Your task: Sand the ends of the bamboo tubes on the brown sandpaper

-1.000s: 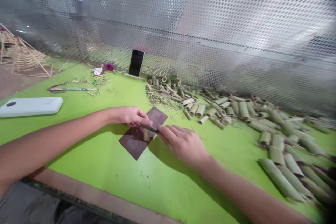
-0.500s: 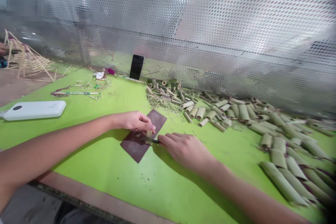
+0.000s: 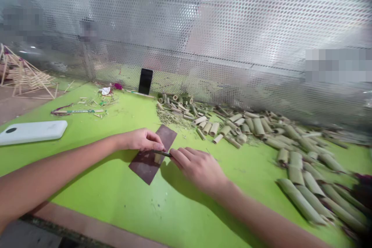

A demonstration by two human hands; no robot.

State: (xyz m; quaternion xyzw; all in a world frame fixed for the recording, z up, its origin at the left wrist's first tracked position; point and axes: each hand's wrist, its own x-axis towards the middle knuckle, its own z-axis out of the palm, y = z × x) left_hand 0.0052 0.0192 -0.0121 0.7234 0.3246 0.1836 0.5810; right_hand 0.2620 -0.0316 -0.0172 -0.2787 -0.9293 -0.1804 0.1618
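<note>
My right hand (image 3: 200, 166) is closed around the handle of a thin dark knife (image 3: 166, 154), its blade pointing left. The fingers of my left hand (image 3: 145, 140) are pinched together at the blade, partly covering it. Just below the blade, a short pale bamboo piece (image 3: 157, 158) stands on a dark brown sheet that looks like sandpaper (image 3: 142, 169). Whether the blade's edge touches the bamboo, I cannot tell. The sheet lies at a slant on the green table (image 3: 116, 197).
Cut bamboo tubes (image 3: 258, 127) and shavings lie heaped along the back and right. A phone (image 3: 145, 81) leans against the perforated metal screen (image 3: 174, 27). On the left are a white power bank (image 3: 35, 131), small scraps and a stick frame (image 3: 29, 75).
My left fingers have gone from the bamboo piece's top to the blade. The knife now sits above the bamboo piece instead of low against it. The whole view has tilted slightly.
</note>
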